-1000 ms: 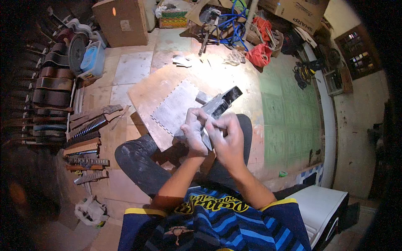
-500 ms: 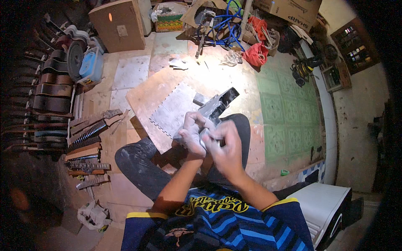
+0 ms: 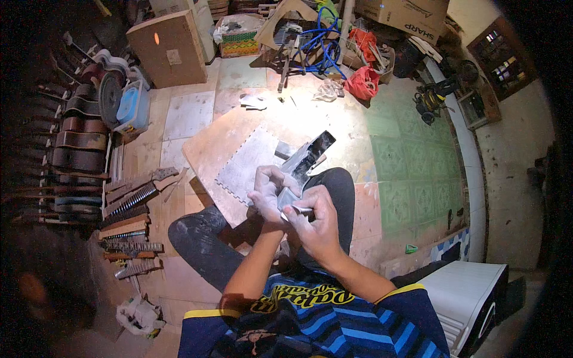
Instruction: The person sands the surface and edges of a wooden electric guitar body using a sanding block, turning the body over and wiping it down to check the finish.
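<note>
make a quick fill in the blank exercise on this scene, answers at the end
The hand nearer the guitars is the person's ____ one.
Of the toothed-edge mat and wooden board, the upper one is the ____.
The bag beside the crumpled plastic is coloured ____.
The patterned floor tiles are coloured ____.

Answers: left; mat; red; green

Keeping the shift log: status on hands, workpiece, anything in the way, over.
Left hand curled around dusty gray piece. Right hand pinching its near end. Dusty black bar just beyond hands.
</note>
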A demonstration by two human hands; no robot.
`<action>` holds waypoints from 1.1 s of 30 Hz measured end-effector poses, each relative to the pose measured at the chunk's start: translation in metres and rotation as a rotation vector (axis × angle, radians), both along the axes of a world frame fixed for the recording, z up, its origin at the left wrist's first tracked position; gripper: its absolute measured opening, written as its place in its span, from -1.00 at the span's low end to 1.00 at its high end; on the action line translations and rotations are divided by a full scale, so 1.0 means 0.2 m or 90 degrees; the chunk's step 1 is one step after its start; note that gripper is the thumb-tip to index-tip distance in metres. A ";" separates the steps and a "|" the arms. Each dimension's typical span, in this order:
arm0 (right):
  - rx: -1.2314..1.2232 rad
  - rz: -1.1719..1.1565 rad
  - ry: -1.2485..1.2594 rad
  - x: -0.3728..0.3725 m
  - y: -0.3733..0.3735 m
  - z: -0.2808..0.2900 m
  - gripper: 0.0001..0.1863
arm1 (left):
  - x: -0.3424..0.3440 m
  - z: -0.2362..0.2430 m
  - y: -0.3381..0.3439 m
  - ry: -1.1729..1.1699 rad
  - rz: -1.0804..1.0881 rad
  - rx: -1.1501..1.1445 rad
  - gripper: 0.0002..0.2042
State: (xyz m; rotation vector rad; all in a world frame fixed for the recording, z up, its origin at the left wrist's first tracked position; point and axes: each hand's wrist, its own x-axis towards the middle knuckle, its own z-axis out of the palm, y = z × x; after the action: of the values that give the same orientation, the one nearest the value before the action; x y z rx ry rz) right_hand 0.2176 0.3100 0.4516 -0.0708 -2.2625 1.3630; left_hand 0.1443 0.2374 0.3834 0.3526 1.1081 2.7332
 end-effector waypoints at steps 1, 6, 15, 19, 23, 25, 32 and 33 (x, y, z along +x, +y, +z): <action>0.003 -0.014 -0.002 -0.05 0.02 -0.01 -0.77 | 0.00 0.01 0.01 0.020 0.083 -0.043 -0.15; -0.033 -0.106 0.014 -0.22 0.14 -0.02 -0.78 | -0.10 -0.07 -0.04 0.025 0.033 0.074 -0.11; -0.236 -0.103 -0.186 0.05 0.23 -0.29 -0.75 | -0.29 0.01 -0.18 0.186 0.249 -0.220 -0.57; -0.288 -0.099 -0.235 0.13 0.24 -0.36 -0.76 | -0.29 0.05 -0.22 0.239 0.339 -0.332 -0.74; -0.341 -0.083 -0.279 0.14 0.26 -0.41 -0.76 | -0.30 0.04 -0.18 0.216 0.396 -0.353 -0.55; -0.372 -0.073 -0.288 0.14 0.26 -0.42 -0.75 | -0.29 0.05 -0.19 0.235 0.387 -0.397 -0.63; -0.320 -0.026 -0.170 0.00 0.18 -0.20 -0.80 | -0.25 0.02 -0.25 0.191 0.227 -0.278 -0.61; -0.303 0.003 -0.142 -0.03 0.16 -0.15 -0.80 | -0.22 0.03 -0.23 0.186 0.217 -0.271 -0.63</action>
State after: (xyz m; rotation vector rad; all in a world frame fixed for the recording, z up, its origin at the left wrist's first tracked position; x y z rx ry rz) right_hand 0.2126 0.3429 0.4214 -0.3947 -2.0533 1.9522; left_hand 0.1004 0.1915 0.3888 0.5524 1.9438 2.6646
